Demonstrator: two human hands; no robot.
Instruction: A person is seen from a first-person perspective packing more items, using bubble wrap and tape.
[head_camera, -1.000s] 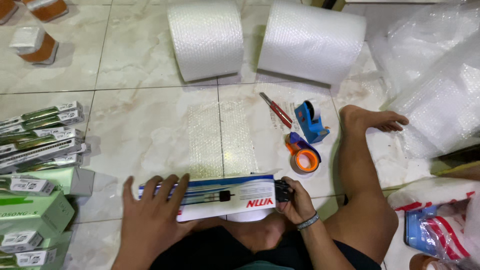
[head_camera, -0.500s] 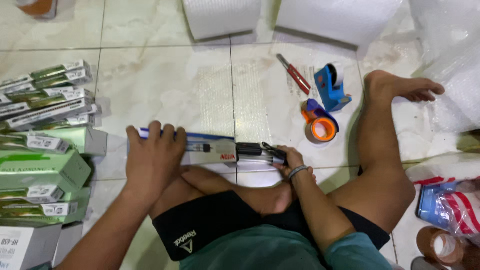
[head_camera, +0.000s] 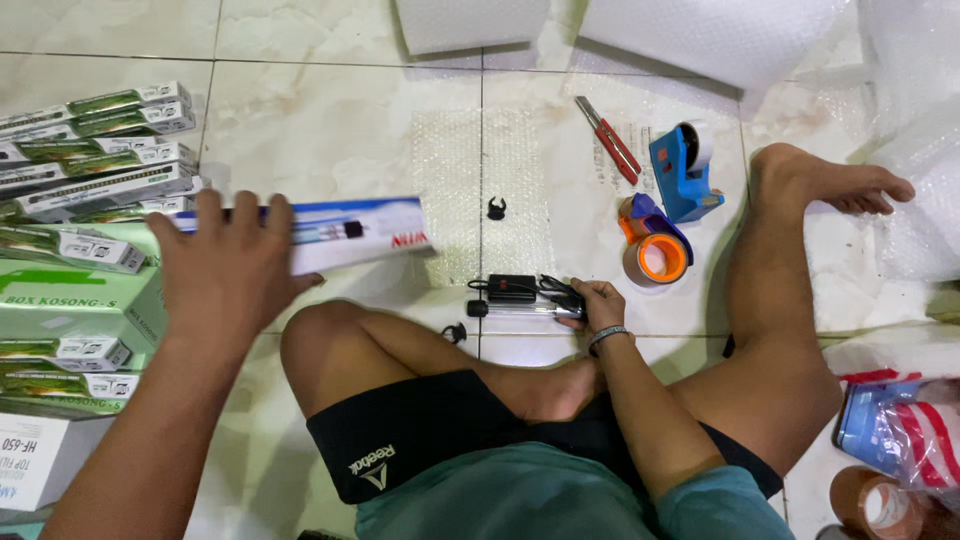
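Note:
My left hand (head_camera: 228, 268) grips a long white and blue box (head_camera: 340, 236), held just above the floor to the left of a small bubble-wrap sheet (head_camera: 480, 180). On the tile in front of my crossed legs, my right hand (head_camera: 596, 303) holds the end of a clear tube with a black block and cable (head_camera: 520, 298). A small black clip (head_camera: 496, 208) lies on the bubble wrap, and another black piece (head_camera: 455, 332) lies by my knee.
Stacked long green and white boxes (head_camera: 95, 150) and green cartons (head_camera: 60, 300) fill the left. A red cutter (head_camera: 608, 138), blue tape dispenser (head_camera: 685, 170) and orange tape roll (head_camera: 655, 255) lie right. Bubble-wrap rolls (head_camera: 700, 30) stand ahead, plastic bags (head_camera: 900, 420) at lower right.
My left hand has carried the long box away to the left. The tube with its black block now lies out of the box under my right hand.

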